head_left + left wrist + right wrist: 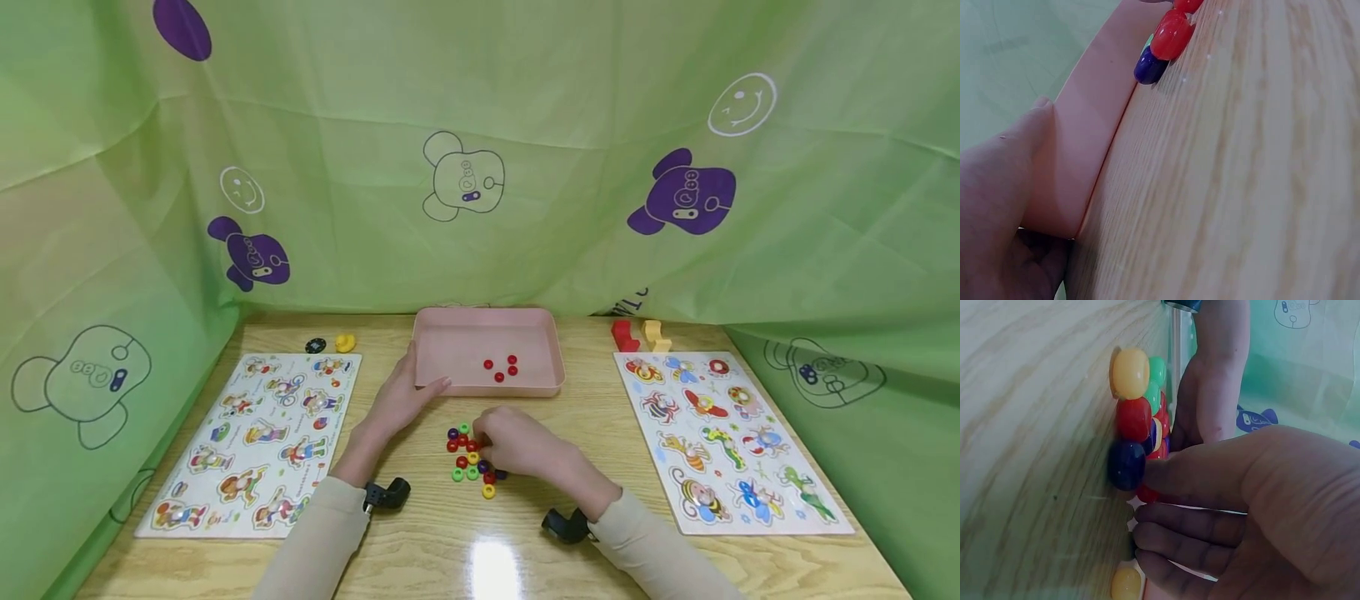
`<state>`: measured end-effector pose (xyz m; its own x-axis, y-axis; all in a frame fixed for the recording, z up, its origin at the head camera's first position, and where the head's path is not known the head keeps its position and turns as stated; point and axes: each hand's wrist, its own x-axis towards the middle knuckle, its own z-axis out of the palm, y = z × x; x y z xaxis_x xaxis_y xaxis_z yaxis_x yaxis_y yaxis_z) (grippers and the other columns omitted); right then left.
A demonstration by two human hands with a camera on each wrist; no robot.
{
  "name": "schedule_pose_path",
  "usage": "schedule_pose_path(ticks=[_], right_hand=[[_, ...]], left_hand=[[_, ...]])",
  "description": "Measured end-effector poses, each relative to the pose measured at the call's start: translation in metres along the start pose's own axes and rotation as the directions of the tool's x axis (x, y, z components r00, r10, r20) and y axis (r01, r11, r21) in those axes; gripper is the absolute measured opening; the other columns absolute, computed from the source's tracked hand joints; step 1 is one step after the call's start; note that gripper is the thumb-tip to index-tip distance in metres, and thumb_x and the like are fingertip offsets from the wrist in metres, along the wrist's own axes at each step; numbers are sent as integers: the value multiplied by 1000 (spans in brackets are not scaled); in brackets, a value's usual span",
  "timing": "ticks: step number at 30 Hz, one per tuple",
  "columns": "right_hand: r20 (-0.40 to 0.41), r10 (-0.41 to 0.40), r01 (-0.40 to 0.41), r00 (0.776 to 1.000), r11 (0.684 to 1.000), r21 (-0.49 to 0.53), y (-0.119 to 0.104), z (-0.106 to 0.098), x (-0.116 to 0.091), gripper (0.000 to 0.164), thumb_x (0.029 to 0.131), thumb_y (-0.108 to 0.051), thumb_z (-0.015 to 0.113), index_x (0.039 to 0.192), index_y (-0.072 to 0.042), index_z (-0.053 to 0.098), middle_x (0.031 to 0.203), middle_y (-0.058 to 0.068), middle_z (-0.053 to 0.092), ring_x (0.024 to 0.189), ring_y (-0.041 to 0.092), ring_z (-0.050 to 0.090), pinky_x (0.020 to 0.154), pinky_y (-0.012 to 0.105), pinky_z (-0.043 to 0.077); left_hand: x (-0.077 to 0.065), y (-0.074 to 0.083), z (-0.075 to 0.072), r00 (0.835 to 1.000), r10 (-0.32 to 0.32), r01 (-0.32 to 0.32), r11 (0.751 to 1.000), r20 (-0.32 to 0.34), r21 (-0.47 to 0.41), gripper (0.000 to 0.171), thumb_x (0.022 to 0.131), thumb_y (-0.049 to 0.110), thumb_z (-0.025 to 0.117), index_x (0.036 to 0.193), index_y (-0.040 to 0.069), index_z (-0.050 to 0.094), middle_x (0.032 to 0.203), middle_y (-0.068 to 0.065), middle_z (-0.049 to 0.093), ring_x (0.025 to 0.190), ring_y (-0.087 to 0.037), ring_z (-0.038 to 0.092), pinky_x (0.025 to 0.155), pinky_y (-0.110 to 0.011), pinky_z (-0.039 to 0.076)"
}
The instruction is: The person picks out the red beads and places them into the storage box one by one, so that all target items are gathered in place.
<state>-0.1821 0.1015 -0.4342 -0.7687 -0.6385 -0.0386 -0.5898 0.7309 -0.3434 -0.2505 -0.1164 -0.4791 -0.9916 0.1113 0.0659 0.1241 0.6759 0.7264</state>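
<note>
A pink tray (480, 389) stands at the back middle of the table, with three red beads (512, 360) inside. My left hand (397, 400) holds the tray's front left corner, its thumb along the front wall (1094, 112) and its fingers at the side. In front of the tray lies a loose cluster of red, green, yellow and dark blue beads (462, 462). Over the cluster's right edge, my right hand (517, 442) pinches a red bead (1147, 492) low at the table. A dark blue bead (1127, 465) sits beside its thumb.
A board with pictures of people (251, 446) lies left, and an insect board (727, 442) lies right. A yellow duck (346, 342) and a black disc (316, 345) are at back left. Red (624, 336) and yellow blocks (657, 336) stand at back right. Green cloth (525, 267) surrounds the table.
</note>
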Motion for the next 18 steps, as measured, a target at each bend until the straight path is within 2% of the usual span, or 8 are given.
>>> schedule_pose_path(ticks=[6,12,15,18], right_hand=[[-24,0,0,1000,1000,-1,2,-6,2,8,80,-12,66,75,-18,63,68,-11,55,60,4,47,53,17,40],[-113,48,-43,992,998,44,9,-23,11,4,83,-11,64,83,-12,67,73,-8,58,62,7,48,53,19,42],[-185,91,-85,979,996,40,18,-29,21,8,83,-12,64,88,-11,69,78,-5,60,68,8,50,58,20,43],[-270,141,-130,952,990,57,33,-32,33,11,80,-9,66,90,-8,70,83,-2,64,71,9,53,61,21,45]], left_hand=[[0,-1,1,1000,21,-21,1000,-4,-14,100,83,58,57,150,13,-2,156,-11,13,142,-29,21,114,-46,24],[1,0,1,1000,12,-12,1000,-6,-13,100,82,59,57,150,12,-1,156,-13,13,141,-30,22,114,-47,25],[1,0,0,1000,16,-16,1000,-5,-11,100,83,59,56,150,12,-2,156,-13,12,142,-31,20,114,-47,24],[0,0,1,1000,17,-17,1000,-8,-7,100,83,59,56,150,13,-2,156,-12,12,142,-30,19,115,-47,23]])
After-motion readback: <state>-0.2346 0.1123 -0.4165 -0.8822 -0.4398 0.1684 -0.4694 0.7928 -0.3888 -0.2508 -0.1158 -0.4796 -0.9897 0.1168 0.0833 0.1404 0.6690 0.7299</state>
